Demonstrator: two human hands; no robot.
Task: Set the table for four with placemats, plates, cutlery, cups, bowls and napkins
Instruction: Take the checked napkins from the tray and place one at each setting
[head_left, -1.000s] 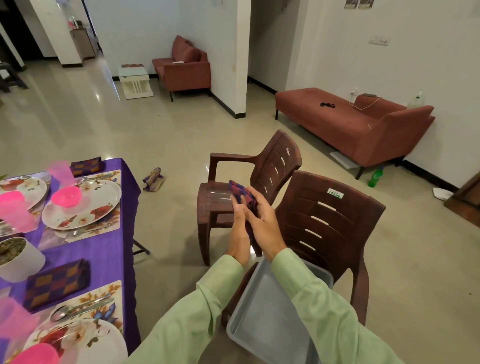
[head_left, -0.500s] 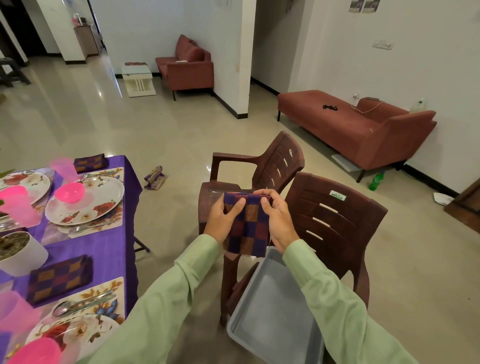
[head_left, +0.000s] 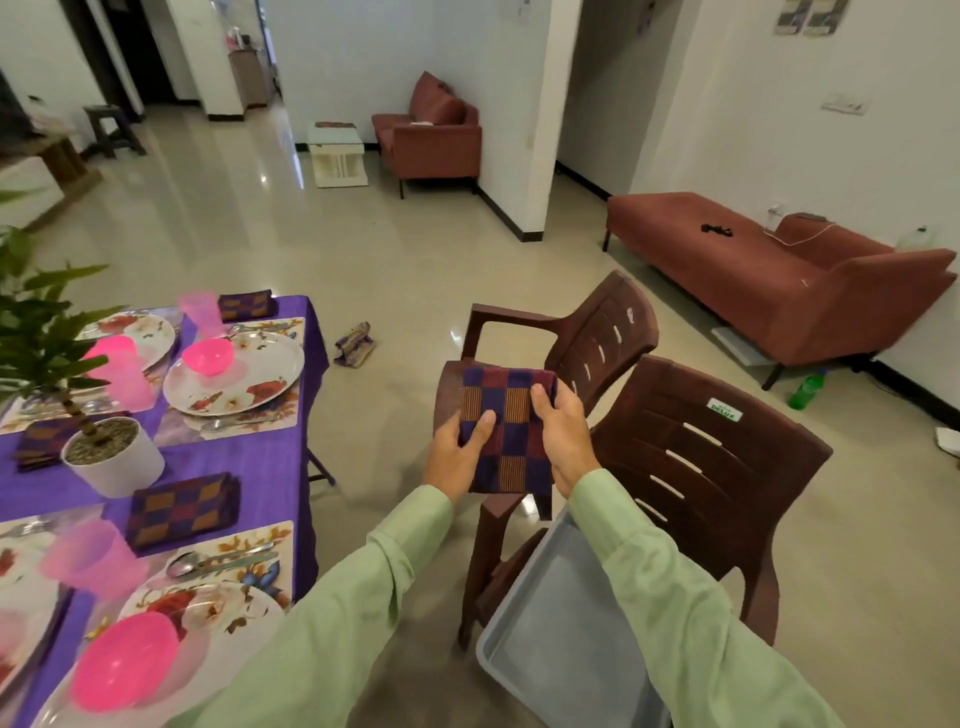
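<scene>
Folded napkin (head_left: 506, 431) is in the air above the seat of a brown plastic chair (head_left: 597, 338). The grip is two-handed: left hand (head_left: 454, 460) pinches the left edge with the thumb on top, right hand (head_left: 563, 441) wraps the right edge. The napkin's long axis runs away from the body. Worktop (head_left: 260, 462) lies to the left, well apart, with the left hand nearer. It has a purple cloth and plates, and another napkin (head_left: 182, 506) is laid by the near placemat. Grey tray (head_left: 566, 623) sits below the forearms. Pale tiled floor, sofas beyond.
</scene>
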